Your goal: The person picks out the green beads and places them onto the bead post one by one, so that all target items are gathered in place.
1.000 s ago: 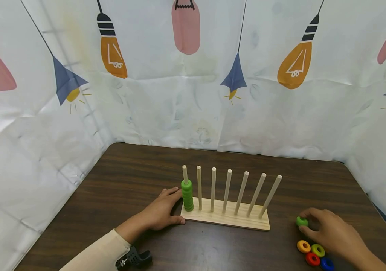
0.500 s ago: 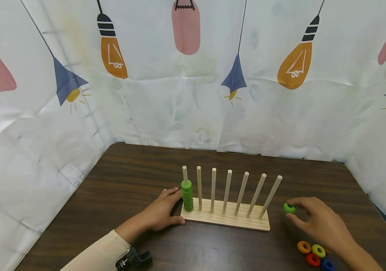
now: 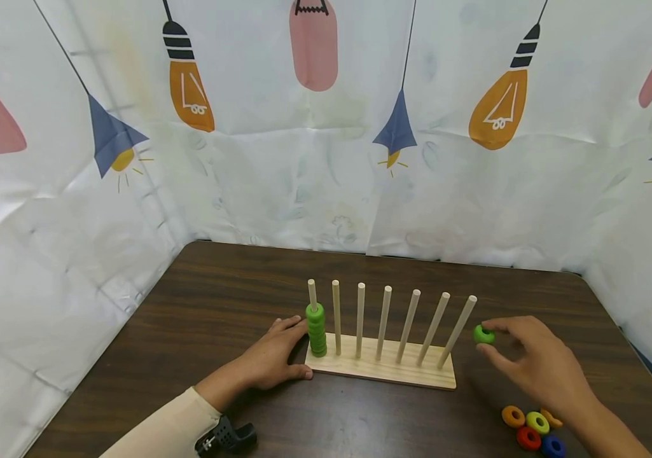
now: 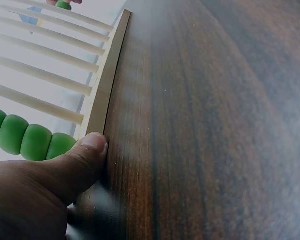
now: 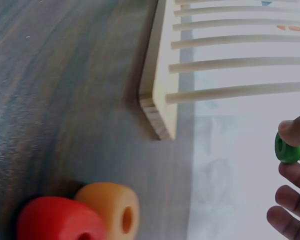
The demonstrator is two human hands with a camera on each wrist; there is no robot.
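A wooden peg stand (image 3: 380,366) with several upright pegs sits on the brown table. Several green rings (image 3: 317,331) are stacked on its leftmost peg. My left hand (image 3: 271,356) holds the stand's left end, and in the left wrist view its thumb (image 4: 92,145) presses the front edge of the base. Off the stand's right end, my right hand (image 3: 537,362) pinches a green ring (image 3: 483,334) between thumb and forefinger, raised above the table. The right wrist view shows this hand's other fingers (image 5: 290,200) spread loosely below the ring.
Loose rings lie near the right forearm: an orange ring (image 3: 513,416), a yellow-green ring (image 3: 537,423), a red ring (image 3: 528,438), a blue ring (image 3: 553,446) and another orange ring (image 3: 551,418) partly behind the wrist. A patterned white sheet (image 3: 280,184) hangs behind the table (image 3: 245,273).
The right hand has lifted the green ring from near the loose rings and carried it left and away from me, toward the stand's right end. My left hand stays put.
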